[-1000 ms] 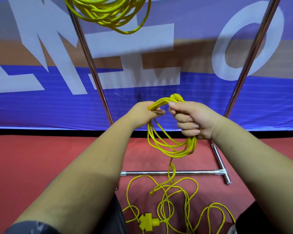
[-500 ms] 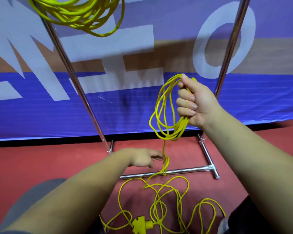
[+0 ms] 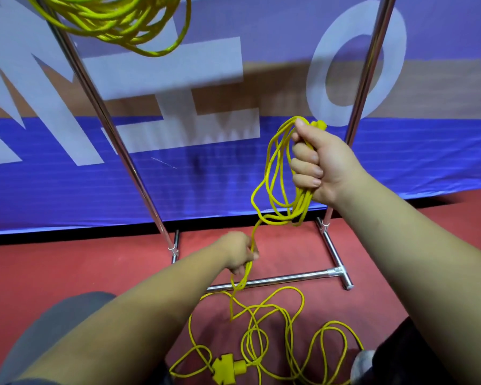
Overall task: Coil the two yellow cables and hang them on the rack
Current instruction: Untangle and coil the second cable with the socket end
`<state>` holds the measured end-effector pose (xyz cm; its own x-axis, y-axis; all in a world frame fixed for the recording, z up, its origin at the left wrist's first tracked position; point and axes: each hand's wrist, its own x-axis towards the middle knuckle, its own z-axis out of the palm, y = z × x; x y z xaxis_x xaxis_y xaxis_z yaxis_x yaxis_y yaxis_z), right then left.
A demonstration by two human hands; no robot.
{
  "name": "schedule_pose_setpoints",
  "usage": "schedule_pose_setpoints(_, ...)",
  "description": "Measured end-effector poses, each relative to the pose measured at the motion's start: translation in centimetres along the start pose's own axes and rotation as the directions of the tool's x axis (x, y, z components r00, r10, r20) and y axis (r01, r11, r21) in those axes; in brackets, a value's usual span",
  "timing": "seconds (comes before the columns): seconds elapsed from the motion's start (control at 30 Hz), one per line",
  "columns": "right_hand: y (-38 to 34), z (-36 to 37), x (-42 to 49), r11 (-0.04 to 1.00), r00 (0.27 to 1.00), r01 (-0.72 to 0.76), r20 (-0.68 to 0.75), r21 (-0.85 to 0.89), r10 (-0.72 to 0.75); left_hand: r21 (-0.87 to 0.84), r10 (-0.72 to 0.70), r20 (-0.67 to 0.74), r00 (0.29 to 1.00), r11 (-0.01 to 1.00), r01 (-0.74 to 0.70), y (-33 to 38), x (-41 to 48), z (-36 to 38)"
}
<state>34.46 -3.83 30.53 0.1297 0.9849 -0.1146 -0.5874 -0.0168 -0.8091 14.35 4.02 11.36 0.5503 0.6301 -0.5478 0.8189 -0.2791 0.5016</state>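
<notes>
While the right hand (image 3: 322,165), at about two o'clock, grips several gathered loops of the yellow cable (image 3: 274,201) in a closed fist, the left hand (image 3: 238,252), just below centre, curls its fingers round the single strand hanging from those loops. The rest of that cable sprawls in loose tangles on the red floor (image 3: 67,273) at six o'clock, ending in a yellow plug (image 3: 228,368). At eleven o'clock a coiled cable (image 3: 117,20) hangs by the metal rack (image 3: 106,115), before a blue banner (image 3: 206,184).
</notes>
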Motion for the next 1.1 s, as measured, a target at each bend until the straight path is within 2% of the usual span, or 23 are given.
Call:
schedule_pose_setpoints(0.1,0.0,-0.2,0.0,0.99,1.0,0.012,-0.015,-0.14,-0.014,-0.06,-0.041,-0.283,0.958,0.998,0.025,0.2,-0.2,-3.6)
schedule_pose_setpoints(0.23,0.6,-0.7,0.2,0.94,0.999,0.014,-0.04,-0.34,-0.03,-0.157,-0.046,-0.461,0.886,0.987,-0.031,1.4,-2.2,-8.2)
schedule_pose_setpoints(0.27,0.7,-0.8,0.3,0.933,0.999,0.011,-0.039,-0.358,-0.027,-0.058,-0.026,-0.5,0.866,0.998,-0.003,1.8,-3.0,-9.3)
schedule_pose_setpoints(0.3,0.8,-0.7,0.3,0.929,0.999,0.006,-0.036,-0.37,-0.021,0.158,0.02,-0.549,0.835,0.984,0.081,1.9,-3.7,-10.5)
schedule_pose_setpoints(0.33,0.7,-0.8,0.3,0.925,0.999,0.0,-0.038,-0.379,-0.015,0.371,0.073,-0.581,0.811,0.91,0.184,2.1,-4.4,-11.6)
schedule_pose_setpoints(0.37,0.6,-0.9,0.3,0.922,0.999,-0.004,-0.042,-0.387,-0.013,0.478,0.117,-0.593,0.797,0.847,0.232,2.0,-4.9,-12.4)
schedule_pose_setpoints(0.4,0.5,-1.0,0.3,0.919,0.999,-0.006,-0.042,-0.393,-0.012,0.506,0.126,-0.574,0.809,0.832,0.229,1.8,-5.3,-13.3)
schedule_pose_setpoints(0.43,0.6,-0.9,0.3,0.918,0.999,-0.008,-0.043,-0.397,-0.01,0.472,0.107,-0.548,0.829,0.858,0.201,1.0,-5.4,-13.8)
schedule_pose_setpoints(0.47,0.6,-0.9,0.3,0.916,0.999,-0.011,-0.047,-0.401,-0.008,0.368,0.066,-0.52,0.852,0.917,0.154,0.2,-5.6,-14.1)
schedule_pose_setpoints(0.5,0.8,-0.8,0.4,0.913,0.998,-0.017,-0.055,-0.408,-0.006,0.183,0.005,-0.488,0.873,0.978,0.096,-0.6,-5.7,-14.3)
schedule_pose_setpoints(0.53,1.0,-0.8,0.5,0.908,0.998,-0.025,-0.064,-0.419,-0.002,-0.058,-0.063,-0.452,0.89,0.997,0.041,-1.4,-5.9,-14.3)
schedule_pose_setpoints(0.57,1.3,-0.7,0.6,0.901,0.997,-0.033,-0.071,-0.432,0.002,-0.301,-0.128,-0.392,0.911,0.954,0.005,-2.0,-6.2,-14.1)
schedule_pose_setpoints(0.6,1.6,-0.7,0.7,0.895,0.997,-0.04,-0.074,-0.444,0.008,-0.467,-0.16,-0.321,0.933,0.884,-0.009,-2.3,-6.7,-14.0)
schedule_pose_setpoints(0.63,1.9,-0.6,0.8,0.89,0.997,-0.045,-0.075,-0.454,0.012,-0.531,-0.165,-0.257,0.952,0.847,0.004,-2.5,-7.2,-13.9)
schedule_pose_setpoints(0.67,2.2,-0.5,0.8,0.886,0.997,-0.049,-0.073,-0.461,0.017,-0.525,-0.162,-0.184,0.97,0.85,0.043,-2.6,-7.7,-13.7)
schedule_pose_setpoints(0.73,2.7,-0.1,0.9,0.885,0.998,-0.053,-0.06,-0.462,0.029,-0.41,-0.151,-0.014,0.989,0.903,0.132,-2.2,-8.4,-13.1)
schedule_pose_setpoints(0.83,3.2,0.7,1.0,0.897,0.998,-0.058,-0.028,-0.437,0.051,-0.086,-0.147,0.149,0.978,0.983,0.161,-1.6,-8.1,-11.4)
schedule_pose_setpoints(0.93,3.5,1.5,1.1,0.914,0.998,-0.064,-0.006,-0.4,0.068,0.201,-0.157,0.178,0.971,0.972,0.121,-1.6,-7.3,-9.1)
schedule_pose_setpoints(1.1,3.9,2.8,1.1,0.953,0.997,-0.068,0.003,-0.294,0.072,0.266,-0.153,0.183,0.971,0.959,0.101,-1.8,-6.3,-5.0)
